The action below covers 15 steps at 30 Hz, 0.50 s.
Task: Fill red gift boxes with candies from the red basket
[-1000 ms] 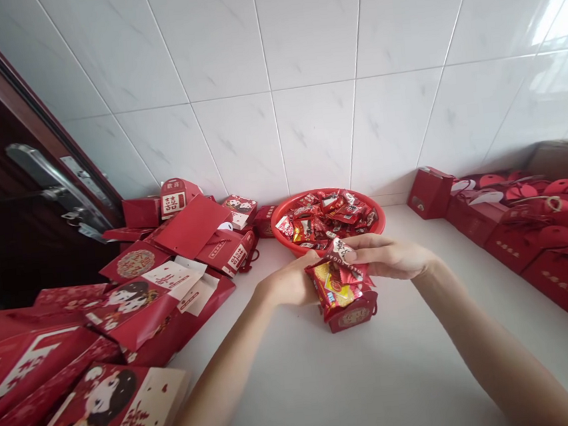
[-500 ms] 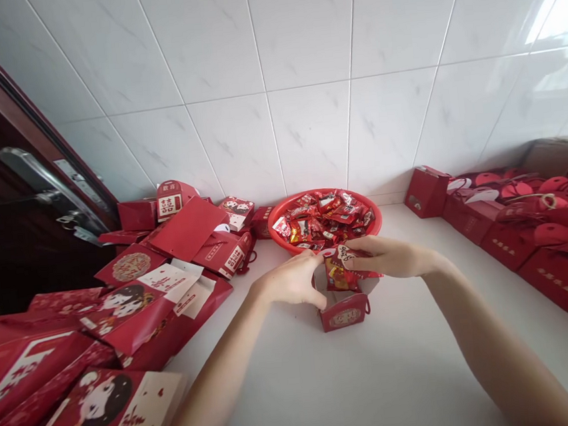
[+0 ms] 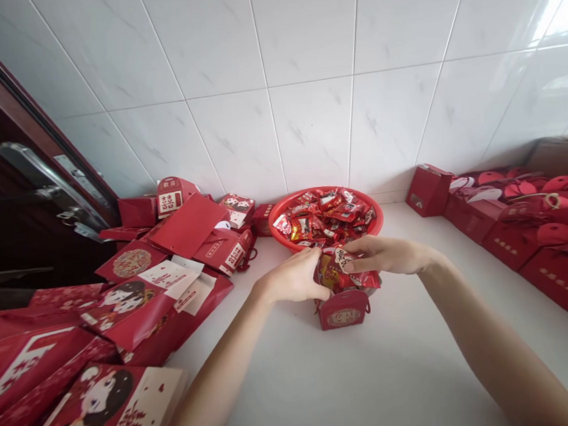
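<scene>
A small red gift box (image 3: 344, 309) stands open on the white table, its patterned front panel facing me. My left hand (image 3: 293, 278) grips the box's left side, thumb at the front corner and fingers toward the back. In the mouth of the box sit wrapped candies (image 3: 330, 273) in red and gold wrappers. My right hand (image 3: 386, 255) is closed on a red candy packet with a white label, at the top of the box; some of its fingertips are hidden. Just behind both hands is a round red basin (image 3: 376, 225) heaped with similar packets.
Red gift boxes (image 3: 174, 321) with printed figures pile up along the left, several of them flat or tilted. More red boxes (image 3: 533, 249) stand in rows at the right. A tiled wall (image 3: 317, 136) closes off the back, and a dark door (image 3: 24, 178) is at far left.
The candy packets at the box have moved lower and toward me, filling more of its mouth. The box's front flap stands more upright. Both hands keep nearly the same places.
</scene>
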Motion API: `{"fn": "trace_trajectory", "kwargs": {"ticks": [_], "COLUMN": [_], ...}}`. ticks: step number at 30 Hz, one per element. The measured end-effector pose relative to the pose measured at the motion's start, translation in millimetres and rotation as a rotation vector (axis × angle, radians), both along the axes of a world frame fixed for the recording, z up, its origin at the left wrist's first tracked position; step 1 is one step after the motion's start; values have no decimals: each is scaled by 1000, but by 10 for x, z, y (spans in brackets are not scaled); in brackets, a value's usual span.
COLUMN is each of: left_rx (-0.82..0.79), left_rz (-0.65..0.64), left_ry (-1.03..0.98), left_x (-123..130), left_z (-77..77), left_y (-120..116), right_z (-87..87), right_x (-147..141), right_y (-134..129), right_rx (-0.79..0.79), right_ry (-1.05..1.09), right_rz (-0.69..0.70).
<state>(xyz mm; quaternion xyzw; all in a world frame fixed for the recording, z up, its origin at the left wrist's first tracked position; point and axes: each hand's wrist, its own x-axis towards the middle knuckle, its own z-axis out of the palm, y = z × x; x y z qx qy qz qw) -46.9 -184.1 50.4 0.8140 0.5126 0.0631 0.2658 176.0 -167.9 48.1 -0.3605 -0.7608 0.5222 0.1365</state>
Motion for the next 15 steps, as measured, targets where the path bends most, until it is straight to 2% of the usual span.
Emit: {"fn": "trace_trajectory", "kwargs": {"ticks": [4,7,12,15], "left_rx": [-36,11,89,70], "left_rz": [13,19,-70,-88], "left_ry": [39,55,-36,-80], "left_x": [6,5,-12,-23], "left_z": [-4,-29,-70,-81], "left_y": [-10,4,37,45], "right_z": [-6,-12,-24,-23], "right_x": [-32,-51,-81,-82], "right_y": [-9,-12,-6,-3], "right_rx": [0,-55,-66,-93], "right_ry": [28,43,47,91], "right_rz": [-44,26,69,16]}}
